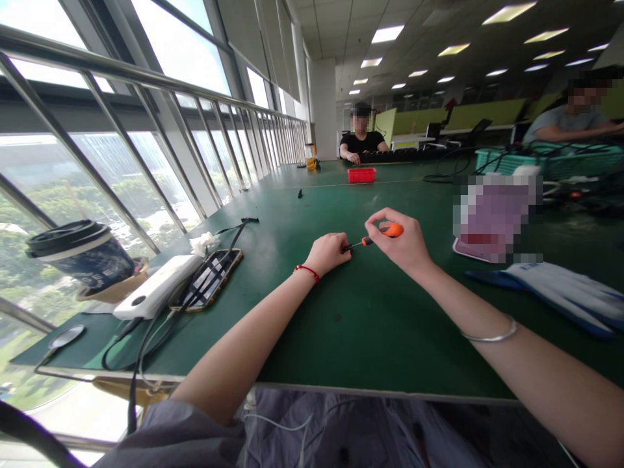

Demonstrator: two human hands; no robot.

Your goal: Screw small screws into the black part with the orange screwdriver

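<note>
– The grey sleeve [175, 432] sits nearest, at the bottom edge. What's beyond it, over the tabletop [361, 331]?
– A screwdriver [394, 230]: rounded orange handle, black-and-orange collar, thin metal shaft.
– Who has it?
– The right hand [404, 244], fingers curled about the handle, with some orange showing between fingers and palm.
– And the left hand [329, 252]?
– Closed on a black part [346, 248], which pokes out on the side facing the right hand. Most of it is hidden, so I can't tell its shape.
– Where does the shaft point?
– Leftward, across the gap between the hands, at the black part. The tip is too small to tell whether it touches or stops just beside.
– What's around them?
– A red bin [361, 176] farther out, and a white-and-blue glove [560, 286] to the right.
</note>
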